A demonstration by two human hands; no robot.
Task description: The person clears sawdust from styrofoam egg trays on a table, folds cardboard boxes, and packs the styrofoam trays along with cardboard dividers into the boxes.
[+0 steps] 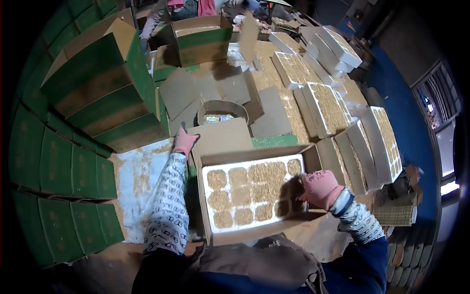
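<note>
In front of me an open cardboard carton [254, 238] holds a white foam tray [209, 205] whose round cells are filled with tan, grain-like material. My left hand [186, 142], in a pink glove with dark fingertips, is at the left edge of the carton's raised far flap [223, 134]. Its fingers and thumb are apart. My right hand [322, 189], in a matching glove marked with dark writing, reaches over the carton's right side. Those fingers curl onto the right end of the tray, and their tips are in shadow.
Green cartons [105, 83] are stacked at left. Filled foam trays [325, 108] stand along the right. Behind the carton, loose cardboard flaps [183, 90] surround a round container [223, 109]. At the far side another person's sleeve [155, 22] shows beside a green box [204, 46].
</note>
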